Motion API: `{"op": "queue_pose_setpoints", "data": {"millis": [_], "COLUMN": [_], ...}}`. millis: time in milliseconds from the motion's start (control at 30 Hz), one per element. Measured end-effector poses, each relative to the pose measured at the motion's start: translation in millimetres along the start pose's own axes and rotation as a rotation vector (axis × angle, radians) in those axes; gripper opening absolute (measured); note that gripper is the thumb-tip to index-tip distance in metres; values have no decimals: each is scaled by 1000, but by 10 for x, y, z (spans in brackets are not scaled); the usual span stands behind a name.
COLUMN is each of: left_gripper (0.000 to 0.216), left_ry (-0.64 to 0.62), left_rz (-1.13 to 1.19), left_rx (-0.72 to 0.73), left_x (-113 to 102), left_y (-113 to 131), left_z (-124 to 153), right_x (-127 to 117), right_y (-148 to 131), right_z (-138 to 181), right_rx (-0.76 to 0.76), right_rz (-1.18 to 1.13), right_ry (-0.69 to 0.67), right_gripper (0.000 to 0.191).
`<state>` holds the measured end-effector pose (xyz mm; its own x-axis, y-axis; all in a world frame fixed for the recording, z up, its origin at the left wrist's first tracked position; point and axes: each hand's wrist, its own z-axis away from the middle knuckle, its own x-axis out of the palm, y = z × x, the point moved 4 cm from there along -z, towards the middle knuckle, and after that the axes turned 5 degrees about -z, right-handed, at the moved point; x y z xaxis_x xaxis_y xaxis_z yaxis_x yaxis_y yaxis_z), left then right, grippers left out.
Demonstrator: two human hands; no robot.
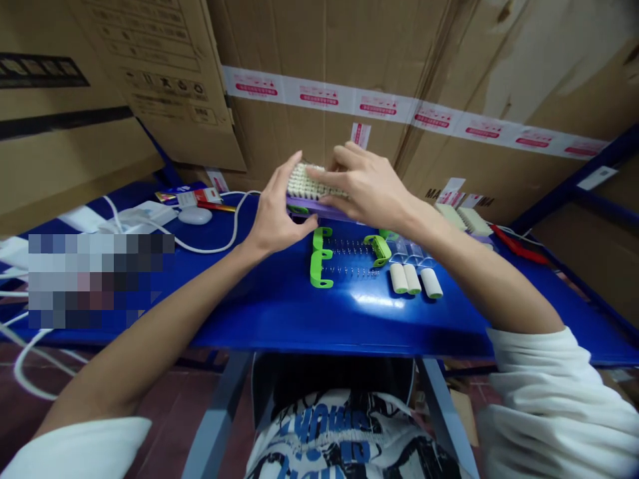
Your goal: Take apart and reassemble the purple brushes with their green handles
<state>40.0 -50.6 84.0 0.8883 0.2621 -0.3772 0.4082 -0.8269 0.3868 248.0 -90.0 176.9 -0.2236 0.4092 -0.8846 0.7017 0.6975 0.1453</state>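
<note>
A scrub brush (305,183) with cream bristles facing up and a purple base is lifted above the blue table. My left hand (273,206) grips its left end, thumb below and fingers behind. Over its right part lies my right hand (372,183), fingertips on the bristles and side, hiding that end. Just below the hands, green plastic brackets (316,269) with thin metal springs (349,271) lie on the table. A smaller green piece (380,250) sits at the springs' right end. Beside it are clear plastic parts (410,253) and white rollers (431,283), partly near my right forearm.
More bristle brushes (469,219) and a red object (516,245) lie at the right. To the left are a white mouse (194,215), white cables (210,250) and small packets. Large cardboard boxes (319,40) stand behind the blue table (279,319).
</note>
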Motion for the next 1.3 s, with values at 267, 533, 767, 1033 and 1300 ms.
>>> {"op": "queue_pose_setpoints", "data": {"millis": [267,533,767,1033,1300], "left_gripper": [69,79,75,78,75], "left_ry": [121,-225,-172,-203,-442], "left_rz": [222,241,148,411,660], "left_rx": [-174,-217,-310,-365,-488], "left_x": [-43,-8,-366,26,283], "left_y": [-106,81,-360,-209,95], "left_z": [55,-18,-136,11,220], "right_x": [105,-145,-876,-540,-294], "right_y": [-259,-176,458,912,544], "right_z": [46,278,1217,3623,3264], "right_rx": [22,102,316,675,625], "right_rz": [-40,-44,-62,303,61], "right_ry": [-84,-273,-47,171,244], "right_gripper": [78,86,85,87,85]}}
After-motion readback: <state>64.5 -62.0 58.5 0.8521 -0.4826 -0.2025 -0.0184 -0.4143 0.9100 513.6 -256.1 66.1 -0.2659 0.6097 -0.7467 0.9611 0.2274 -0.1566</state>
